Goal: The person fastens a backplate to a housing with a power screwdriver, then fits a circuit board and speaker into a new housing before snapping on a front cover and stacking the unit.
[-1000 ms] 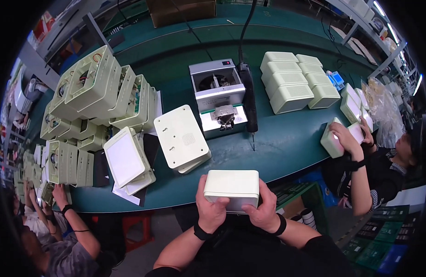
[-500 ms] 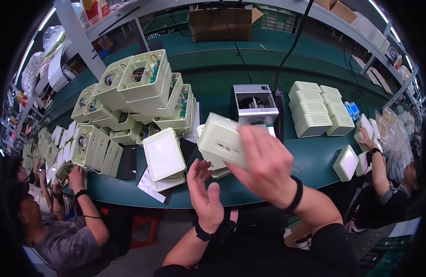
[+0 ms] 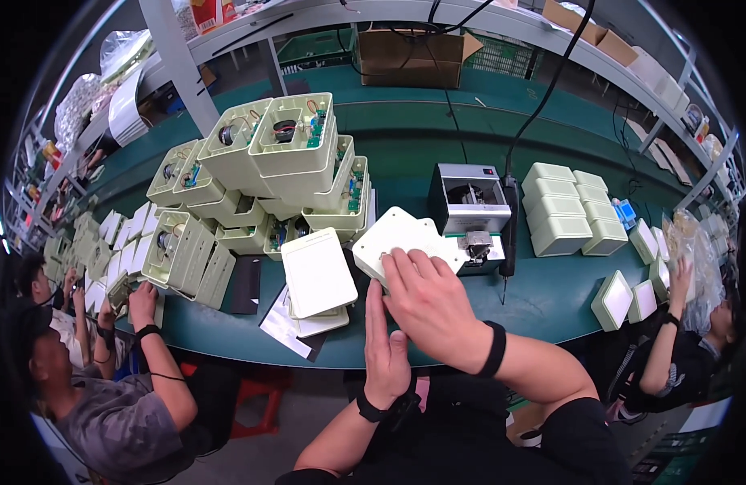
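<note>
A cream plastic box (image 3: 413,229) is in front of me, its flat face with holes near the corners turned up. My right hand (image 3: 429,303) lies across its near part, fingers together and bent over it. Beneath that hand, my left hand (image 3: 386,356) stretches its fingers upward side by side, tips at the box's near edge. Whether the box rests on the table or on another part is hidden. To its left lies a stack of cream covers (image 3: 318,273), the top one with a pale flat face. A grey screw feeder (image 3: 474,202) stands just beyond the box on the right.
Open cream housings (image 3: 288,149) with circuit boards and wires are piled at left. Closed cream boxes (image 3: 560,222) stand stacked at right. A dark electric screwdriver (image 3: 508,234) hangs on a cable beside the feeder. Co-workers (image 3: 114,404) sit on both sides.
My right hand has brought the box down and left; its face with holes now shows. My left hand's fingers have straightened and reached its edge. The whole view has shifted slightly.
</note>
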The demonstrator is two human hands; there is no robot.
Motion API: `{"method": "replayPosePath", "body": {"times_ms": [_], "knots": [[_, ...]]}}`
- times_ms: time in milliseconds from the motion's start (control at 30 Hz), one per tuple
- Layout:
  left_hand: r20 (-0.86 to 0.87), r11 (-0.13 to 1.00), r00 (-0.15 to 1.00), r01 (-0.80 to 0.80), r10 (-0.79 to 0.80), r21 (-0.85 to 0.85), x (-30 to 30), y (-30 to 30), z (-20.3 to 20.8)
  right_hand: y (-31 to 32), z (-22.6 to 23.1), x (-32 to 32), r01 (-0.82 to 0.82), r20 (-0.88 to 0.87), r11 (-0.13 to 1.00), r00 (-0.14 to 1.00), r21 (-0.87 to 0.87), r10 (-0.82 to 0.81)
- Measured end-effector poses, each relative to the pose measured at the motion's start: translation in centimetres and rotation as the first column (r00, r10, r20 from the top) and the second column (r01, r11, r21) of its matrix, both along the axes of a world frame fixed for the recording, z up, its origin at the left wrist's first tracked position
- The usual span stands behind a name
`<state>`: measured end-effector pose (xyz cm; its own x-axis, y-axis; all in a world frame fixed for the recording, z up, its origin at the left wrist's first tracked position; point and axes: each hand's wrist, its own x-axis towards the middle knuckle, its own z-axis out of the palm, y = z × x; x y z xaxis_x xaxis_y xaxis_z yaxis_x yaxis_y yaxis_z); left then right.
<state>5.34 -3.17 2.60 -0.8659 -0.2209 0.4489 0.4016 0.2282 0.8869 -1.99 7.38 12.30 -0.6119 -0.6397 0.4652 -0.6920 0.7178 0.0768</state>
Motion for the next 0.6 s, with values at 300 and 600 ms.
{"method": "replayPosePath", "body": {"times_ms": [300, 600], "knots": [[0.070, 0.986, 0.995, -0.060, 0.071, -0.154, -1.8, 0.7, 1.3, 7.1, -1.9, -1.0, 0.148, 0.326, 0.902, 0.945, -0.405, -0.009], [0.041, 0.971, 0.991, -0.116, 0.127, -0.207, -2.6, 0.4, 2.4, 7.4, -3.2, 0.3, 0.168, 0.149, 0.894, 0.982, -0.414, -0.116]]}}
